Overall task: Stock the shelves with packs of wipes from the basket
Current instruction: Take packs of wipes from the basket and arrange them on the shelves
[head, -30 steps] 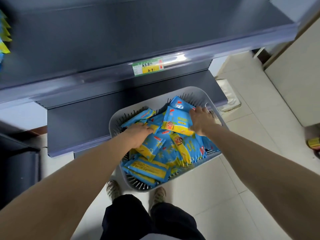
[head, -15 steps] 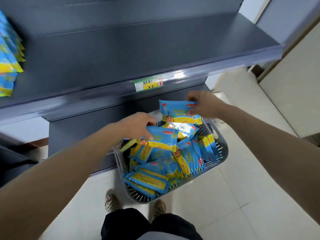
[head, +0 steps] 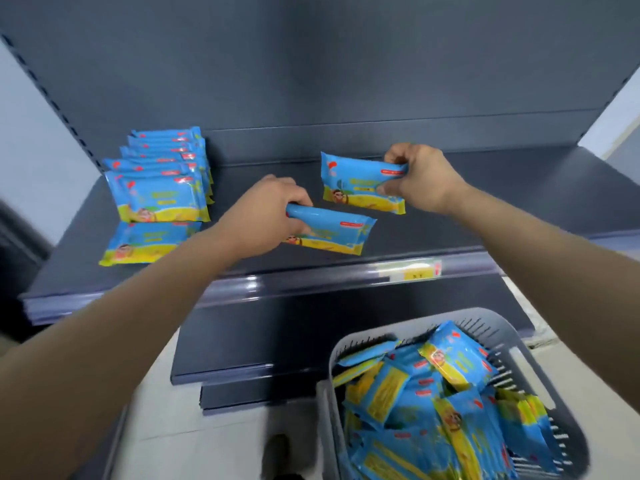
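My left hand (head: pixel 268 216) grips a blue and yellow pack of wipes (head: pixel 334 235) by its left end, above the front of the dark grey shelf (head: pixel 502 199). My right hand (head: pixel 420 180) pinches a second pack (head: pixel 353 183) by its right end, held upright a little further back. A row of standing packs (head: pixel 162 178) fills the shelf's left side, with one pack lying flat (head: pixel 145 242) in front of it. The grey basket (head: pixel 495 327) at the lower right holds several more packs (head: pixel 446 403).
A price label (head: pixel 414 271) sits on the shelf's front rail. A lower shelf (head: pixel 311 337) juts out beneath, left of the basket. The floor is pale tile (head: pixel 214 434), and the toe of my shoe (head: pixel 277 452) shows at the bottom.
Both hands lifted one pack each out of the basket and carried them up over the shelf. The view swung upward and left, so the basket now lies at the lower right.
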`<state>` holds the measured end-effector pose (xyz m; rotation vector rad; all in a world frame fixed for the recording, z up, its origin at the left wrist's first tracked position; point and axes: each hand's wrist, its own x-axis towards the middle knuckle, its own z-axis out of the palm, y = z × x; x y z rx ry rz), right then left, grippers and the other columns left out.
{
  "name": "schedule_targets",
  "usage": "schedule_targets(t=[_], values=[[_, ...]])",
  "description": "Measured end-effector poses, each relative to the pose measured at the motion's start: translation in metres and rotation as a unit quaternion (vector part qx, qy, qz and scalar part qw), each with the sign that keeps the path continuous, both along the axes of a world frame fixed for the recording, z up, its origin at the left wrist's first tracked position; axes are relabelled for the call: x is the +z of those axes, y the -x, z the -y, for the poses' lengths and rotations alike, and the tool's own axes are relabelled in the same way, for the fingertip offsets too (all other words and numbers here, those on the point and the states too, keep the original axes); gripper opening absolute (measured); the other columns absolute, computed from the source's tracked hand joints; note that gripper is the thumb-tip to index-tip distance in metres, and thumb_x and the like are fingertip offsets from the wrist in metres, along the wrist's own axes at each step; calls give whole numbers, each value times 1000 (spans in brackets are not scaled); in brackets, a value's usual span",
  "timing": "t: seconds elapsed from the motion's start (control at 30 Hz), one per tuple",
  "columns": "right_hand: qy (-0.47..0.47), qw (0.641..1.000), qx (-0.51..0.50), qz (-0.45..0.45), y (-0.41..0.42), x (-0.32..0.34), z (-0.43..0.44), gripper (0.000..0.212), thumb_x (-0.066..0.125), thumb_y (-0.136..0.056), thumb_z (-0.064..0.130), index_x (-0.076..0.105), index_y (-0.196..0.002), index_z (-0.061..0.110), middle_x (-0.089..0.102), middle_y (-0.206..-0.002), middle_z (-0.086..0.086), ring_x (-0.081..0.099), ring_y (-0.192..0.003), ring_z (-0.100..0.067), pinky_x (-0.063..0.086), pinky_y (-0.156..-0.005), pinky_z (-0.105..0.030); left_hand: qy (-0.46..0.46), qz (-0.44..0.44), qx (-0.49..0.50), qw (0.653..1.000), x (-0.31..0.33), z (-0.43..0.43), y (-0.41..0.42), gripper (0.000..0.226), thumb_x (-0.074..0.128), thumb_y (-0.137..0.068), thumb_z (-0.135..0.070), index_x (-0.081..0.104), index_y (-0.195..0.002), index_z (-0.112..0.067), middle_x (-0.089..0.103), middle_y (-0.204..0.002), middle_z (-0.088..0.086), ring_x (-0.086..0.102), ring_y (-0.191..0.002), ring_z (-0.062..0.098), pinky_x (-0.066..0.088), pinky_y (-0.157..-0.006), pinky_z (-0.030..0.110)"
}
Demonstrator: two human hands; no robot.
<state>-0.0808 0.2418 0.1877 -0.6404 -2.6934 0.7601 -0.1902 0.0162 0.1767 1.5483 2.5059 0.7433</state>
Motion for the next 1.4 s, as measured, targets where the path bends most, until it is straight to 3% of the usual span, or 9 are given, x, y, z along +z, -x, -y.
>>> schedule_targets(t=[0.13, 0.3, 0.5, 0.67, 0.83, 1.0, 1.17, 1.3, 1.4], values=[[7, 1000, 18, -11, 88, -3, 17, 28, 75, -74, 13, 50, -85, 19, 55, -84, -2, 50, -74, -19, 45, -69, -29, -15, -23, 61, 998, -1, 22, 64, 21, 78, -69, -20, 70, -88, -17, 56, -84, -4, 41, -88, 19, 38, -84, 38], [20, 999, 42, 5, 181, -15, 28, 23, 73, -77, 13, 58, -94, 12, 57, -87, -5, 51, -75, -18, 44, -65, -30, -41, 21, 67, 997, -15, 23, 126, 21, 78, -70, -13, 70, -89, -13, 57, -86, 0, 50, -91, 24, 37, -74, 29], [57, 997, 45, 36, 248, -42, 19, 20, 70, -81, 13, 61, -99, 14, 59, -90, -7, 57, -76, -18, 51, -70, -30, -5, -58, 56, 997, -31, 8, 175, 27, 73, -75, -24, 68, -102, -18, 62, -97, -1, 45, -94, 19, 32, -87, 37], [115, 993, 22, 9, 271, -61, 11, 18, 69, -79, 7, 63, -96, 12, 57, -83, -10, 57, -71, -22, 56, -76, -41, 46, -134, 52, 989, -39, -8, 201, 23, 65, -81, -32, 65, -103, -24, 61, -97, -3, 46, -96, 19, 17, -80, 32], [131, 991, 9, -32, 286, -65, 14, 18, 69, -78, 4, 64, -92, 14, 51, -69, 0, 51, -63, -15, 52, -65, -32, 102, -188, 80, 974, -42, -18, 223, 26, 61, -84, -32, 63, -108, -22, 62, -99, -1, 49, -99, 22, 22, -85, 35], [189, 980, -21, -65, 298, -66, 18, 19, 62, -81, -1, 58, -90, 16, 55, -83, -12, 56, -71, -23, 53, -69, -37, 144, -232, 101, 957, -39, -25, 243, 27, 60, -85, -31, 62, -109, -21, 60, -102, 2, 48, -102, 24, 26, -88, 37], [154, 984, -48, -80, 299, -65, 16, 19, 54, -86, -1, 66, -99, 6, 69, -94, -18, 64, -81, -25, 53, -77, -29, 150, -243, 107, 952, -37, -37, 259, 28, 62, -84, -31, 62, -109, -18, 59, -100, 2, 47, -100, 23, 29, -88, 37], [102, 990, -47, -83, 294, -62, 19, 22, 51, -90, 2, 66, -105, 7, 68, -100, -10, 57, -84, -12, 43, -75, -17, 144, -235, 123, 953, -39, -41, 268, 30, 61, -84, -32, 61, -109, -16, 60, -101, 3, 48, -101, 23, 29, -89, 37], [56, 994, -43, -86, 287, -58, 20, 24, 47, -92, 5, 64, -109, 8, 68, -105, -8, 61, -91, -19, 48, -84, -27, 126, -235, 132, 955, -41, -47, 274, 30, 61, -84, -30, 60, -110, -15, 60, -103, 4, 48, -102, 24, 29, -90, 37]])
